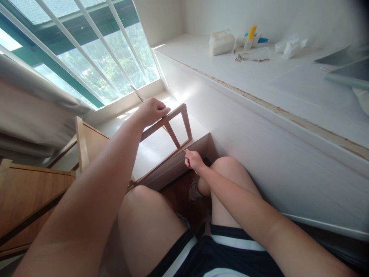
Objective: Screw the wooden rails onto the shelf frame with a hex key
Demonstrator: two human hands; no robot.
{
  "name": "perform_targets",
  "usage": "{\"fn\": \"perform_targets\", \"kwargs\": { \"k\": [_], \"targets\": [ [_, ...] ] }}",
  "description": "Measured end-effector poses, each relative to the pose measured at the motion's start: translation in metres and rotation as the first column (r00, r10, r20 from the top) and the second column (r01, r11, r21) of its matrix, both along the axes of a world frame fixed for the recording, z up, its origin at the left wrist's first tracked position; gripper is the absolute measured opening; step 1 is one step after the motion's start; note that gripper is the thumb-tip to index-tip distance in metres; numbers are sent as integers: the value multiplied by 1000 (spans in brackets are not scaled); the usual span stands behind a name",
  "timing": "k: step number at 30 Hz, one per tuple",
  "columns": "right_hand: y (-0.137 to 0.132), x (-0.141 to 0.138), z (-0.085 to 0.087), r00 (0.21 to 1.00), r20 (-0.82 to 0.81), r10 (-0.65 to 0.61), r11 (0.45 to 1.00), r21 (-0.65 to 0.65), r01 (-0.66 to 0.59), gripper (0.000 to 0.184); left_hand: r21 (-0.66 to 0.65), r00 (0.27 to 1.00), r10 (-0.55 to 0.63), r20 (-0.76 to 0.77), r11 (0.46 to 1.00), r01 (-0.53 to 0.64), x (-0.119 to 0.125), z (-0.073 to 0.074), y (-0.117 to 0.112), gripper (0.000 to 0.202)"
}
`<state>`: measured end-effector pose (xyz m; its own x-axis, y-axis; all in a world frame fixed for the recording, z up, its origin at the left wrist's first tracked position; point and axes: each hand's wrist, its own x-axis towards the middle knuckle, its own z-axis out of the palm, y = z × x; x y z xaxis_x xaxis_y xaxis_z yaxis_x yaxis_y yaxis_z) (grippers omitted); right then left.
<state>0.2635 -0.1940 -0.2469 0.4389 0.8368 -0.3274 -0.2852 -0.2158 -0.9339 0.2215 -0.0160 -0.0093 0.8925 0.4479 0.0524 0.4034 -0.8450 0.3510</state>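
A brown wooden frame (173, 134) with slim rails and a crossbar stands on the white ledge by the window. My left hand (154, 111) is closed round its upper rail. Lower and to the right, my right hand (194, 161) is closed with its fingers pinched together on a thin metal tool (183, 149), mostly hidden in the fist. The tip of this tool meets the lower rail near the foot of the crossbar. Whether it sits in a screw I cannot make out.
Wooden panels (37, 192) lean at the left beside a curtain (37, 111). On the white counter (288, 84) at the right lie loose screws (240, 58), a tissue pack (221, 42), a yellow-capped bottle (250, 37) and crumpled plastic (290, 45). My knees flank the ledge's front edge.
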Motion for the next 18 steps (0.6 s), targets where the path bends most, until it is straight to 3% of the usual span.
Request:
{"fn": "perform_targets", "kwargs": {
  "k": [4,8,12,18],
  "targets": [
    [-2,4,2,953,-288,91,995,67,-75,40,2,1000,3,8,1000,-3,0,-1,1,35],
    [-4,10,2,870,-471,149,987,118,-106,40,-5,1000,5,8,1000,-5,0,0,0,34],
    [-5,9,2,818,-558,141,988,133,-80,40,-7,1000,2,10,1000,-2,-1,0,-1,34],
    [-5,4,2,811,-581,74,993,118,-5,39,-12,1000,9,5,1000,-8,0,0,-1,34]
  ]
}}
